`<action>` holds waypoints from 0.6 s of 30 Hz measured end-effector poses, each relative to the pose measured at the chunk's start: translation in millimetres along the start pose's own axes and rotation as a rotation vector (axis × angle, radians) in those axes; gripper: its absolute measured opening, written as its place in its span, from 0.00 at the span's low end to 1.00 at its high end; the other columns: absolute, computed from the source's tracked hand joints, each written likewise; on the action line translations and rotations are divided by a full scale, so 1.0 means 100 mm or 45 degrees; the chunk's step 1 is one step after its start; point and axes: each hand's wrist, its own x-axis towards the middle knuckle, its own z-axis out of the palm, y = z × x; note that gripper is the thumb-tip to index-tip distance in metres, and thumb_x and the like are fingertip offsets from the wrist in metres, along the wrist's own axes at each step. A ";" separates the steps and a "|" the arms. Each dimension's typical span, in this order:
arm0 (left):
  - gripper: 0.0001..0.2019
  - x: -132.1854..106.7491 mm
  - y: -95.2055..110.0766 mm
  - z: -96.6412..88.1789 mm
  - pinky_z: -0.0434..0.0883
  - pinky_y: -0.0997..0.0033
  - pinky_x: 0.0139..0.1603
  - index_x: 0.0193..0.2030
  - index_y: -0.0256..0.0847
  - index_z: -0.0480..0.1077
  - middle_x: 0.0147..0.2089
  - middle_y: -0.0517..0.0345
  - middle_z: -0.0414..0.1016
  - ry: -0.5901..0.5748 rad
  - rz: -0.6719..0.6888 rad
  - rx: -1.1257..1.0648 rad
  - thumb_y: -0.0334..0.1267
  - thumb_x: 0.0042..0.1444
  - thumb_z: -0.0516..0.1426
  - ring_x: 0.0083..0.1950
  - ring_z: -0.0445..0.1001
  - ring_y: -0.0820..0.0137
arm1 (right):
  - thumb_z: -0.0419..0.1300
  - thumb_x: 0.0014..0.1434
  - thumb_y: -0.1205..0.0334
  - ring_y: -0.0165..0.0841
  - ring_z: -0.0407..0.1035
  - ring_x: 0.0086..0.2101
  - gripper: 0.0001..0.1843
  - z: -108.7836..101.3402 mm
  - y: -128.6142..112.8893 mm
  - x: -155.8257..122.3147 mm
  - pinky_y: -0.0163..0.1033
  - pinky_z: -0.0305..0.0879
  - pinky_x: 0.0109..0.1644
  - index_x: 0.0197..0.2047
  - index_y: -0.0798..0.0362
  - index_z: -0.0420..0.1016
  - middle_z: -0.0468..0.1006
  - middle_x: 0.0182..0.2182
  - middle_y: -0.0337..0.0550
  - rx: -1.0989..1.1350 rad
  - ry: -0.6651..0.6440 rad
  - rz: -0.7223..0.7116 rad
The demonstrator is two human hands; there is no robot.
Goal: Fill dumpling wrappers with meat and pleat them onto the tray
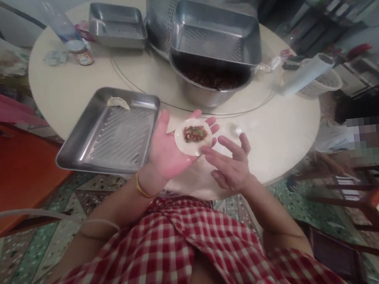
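On the open palm of my left hand (163, 151) lies a round dumpling wrapper (183, 147), with a mound of chopped filling (195, 133) in its middle. The palm faces up and the fingers are stretched out beneath the wrapper. My right hand (230, 164) is just to the right, fingers apart, its index fingertip at the wrapper's lower right edge. Whether that fingertip presses on it I cannot tell. A folded dumpling (118, 103) sits at the far end of the metal tray (110, 161) to the left.
Behind my hands stands a steel bowl (201, 96) of dark filling, with a deep metal pan (211, 31) resting over it. Another pan (116, 25), a jar (82, 54) and a bottle (58, 20) are at the back left. A white basket (328, 80) stands at the right.
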 end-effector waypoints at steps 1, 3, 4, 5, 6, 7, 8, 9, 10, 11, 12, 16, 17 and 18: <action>0.37 0.00 0.00 -0.01 0.68 0.53 0.61 0.71 0.39 0.57 0.64 0.42 0.71 -0.002 0.005 0.004 0.62 0.65 0.43 0.64 0.71 0.52 | 0.50 0.66 0.52 0.39 0.69 0.59 0.18 0.00 0.00 0.00 0.58 0.38 0.75 0.58 0.35 0.69 0.83 0.47 0.31 -0.011 -0.001 0.007; 0.37 0.00 0.01 -0.01 0.68 0.53 0.61 0.71 0.39 0.57 0.63 0.43 0.72 -0.009 0.024 0.015 0.63 0.64 0.43 0.64 0.71 0.53 | 0.49 0.66 0.52 0.38 0.70 0.58 0.18 0.00 0.01 0.00 0.58 0.40 0.74 0.57 0.34 0.70 0.84 0.46 0.30 -0.019 0.050 0.011; 0.37 0.00 0.01 -0.02 0.68 0.53 0.62 0.71 0.40 0.57 0.63 0.43 0.72 -0.014 0.029 0.025 0.63 0.65 0.42 0.64 0.71 0.53 | 0.50 0.65 0.52 0.38 0.70 0.58 0.18 0.00 0.01 0.00 0.56 0.41 0.74 0.56 0.35 0.70 0.84 0.46 0.31 -0.017 0.082 0.011; 0.37 0.00 0.01 -0.02 0.67 0.52 0.62 0.70 0.40 0.57 0.62 0.44 0.73 -0.017 0.028 0.035 0.63 0.65 0.42 0.64 0.71 0.53 | 0.51 0.65 0.53 0.37 0.69 0.58 0.18 0.00 0.01 0.00 0.54 0.42 0.74 0.56 0.36 0.71 0.83 0.46 0.31 -0.012 0.102 0.009; 0.37 0.00 0.01 -0.01 0.67 0.52 0.62 0.70 0.39 0.58 0.62 0.44 0.73 -0.019 0.025 0.045 0.64 0.65 0.41 0.64 0.71 0.53 | 0.52 0.65 0.54 0.36 0.68 0.59 0.18 0.01 0.01 0.00 0.53 0.42 0.74 0.56 0.37 0.70 0.83 0.47 0.30 -0.008 0.107 0.007; 0.37 -0.01 0.01 -0.01 0.67 0.52 0.63 0.70 0.39 0.58 0.62 0.43 0.73 -0.017 0.021 0.053 0.64 0.65 0.40 0.64 0.71 0.53 | 0.52 0.64 0.54 0.36 0.68 0.59 0.18 0.02 0.01 0.00 0.53 0.41 0.74 0.56 0.37 0.70 0.83 0.48 0.30 -0.011 0.096 0.013; 0.37 -0.01 0.01 -0.01 0.67 0.51 0.63 0.70 0.39 0.58 0.61 0.43 0.73 -0.013 0.016 0.060 0.63 0.65 0.40 0.64 0.71 0.53 | 0.52 0.64 0.54 0.36 0.69 0.59 0.18 0.03 0.02 -0.01 0.53 0.40 0.74 0.56 0.36 0.70 0.83 0.48 0.30 -0.025 0.074 0.025; 0.36 -0.01 0.01 -0.01 0.67 0.51 0.63 0.69 0.39 0.58 0.61 0.43 0.74 -0.007 0.011 0.066 0.63 0.65 0.40 0.64 0.71 0.53 | 0.51 0.64 0.53 0.37 0.69 0.58 0.18 0.05 0.03 -0.02 0.55 0.39 0.74 0.56 0.36 0.70 0.83 0.47 0.31 -0.050 0.052 0.048; 0.36 -0.01 0.01 -0.01 0.67 0.51 0.63 0.69 0.39 0.58 0.61 0.43 0.74 -0.002 0.010 0.070 0.63 0.65 0.41 0.64 0.71 0.53 | 0.50 0.64 0.52 0.38 0.70 0.57 0.17 0.06 0.04 -0.03 0.56 0.38 0.74 0.55 0.36 0.71 0.84 0.46 0.31 -0.085 0.036 0.077; 0.36 -0.02 0.01 -0.01 0.67 0.51 0.63 0.69 0.40 0.59 0.61 0.43 0.74 -0.002 0.009 0.074 0.63 0.65 0.41 0.64 0.71 0.53 | 0.49 0.64 0.51 0.39 0.70 0.57 0.18 0.07 0.05 -0.04 0.58 0.38 0.74 0.54 0.36 0.71 0.84 0.44 0.32 -0.122 0.030 0.106; 0.36 -0.02 0.01 -0.01 0.67 0.51 0.63 0.69 0.40 0.59 0.61 0.44 0.74 -0.004 0.006 0.077 0.63 0.65 0.42 0.64 0.71 0.53 | 0.48 0.65 0.50 0.40 0.70 0.57 0.18 0.08 0.05 -0.05 0.59 0.39 0.74 0.53 0.36 0.72 0.84 0.43 0.33 -0.151 0.034 0.129; 0.36 -0.02 0.01 -0.02 0.68 0.51 0.61 0.69 0.40 0.59 0.61 0.43 0.74 -0.011 -0.002 0.080 0.63 0.66 0.40 0.63 0.71 0.54 | 0.50 0.64 0.54 0.39 0.69 0.57 0.18 0.08 0.05 -0.02 0.59 0.42 0.73 0.54 0.36 0.71 0.83 0.46 0.32 -0.074 0.086 0.091; 0.35 -0.02 0.01 -0.02 0.68 0.51 0.61 0.69 0.39 0.59 0.61 0.43 0.74 -0.006 0.001 0.080 0.62 0.66 0.40 0.63 0.72 0.54 | 0.52 0.64 0.56 0.40 0.70 0.57 0.18 0.06 0.04 0.00 0.59 0.44 0.72 0.55 0.36 0.71 0.83 0.46 0.32 -0.033 0.099 0.081; 0.35 -0.02 0.01 -0.02 0.68 0.51 0.61 0.69 0.39 0.59 0.61 0.43 0.74 -0.004 0.006 0.079 0.62 0.66 0.40 0.63 0.72 0.53 | 0.53 0.64 0.57 0.40 0.71 0.56 0.18 0.03 0.02 0.03 0.59 0.48 0.71 0.56 0.36 0.71 0.83 0.46 0.33 0.018 0.113 0.094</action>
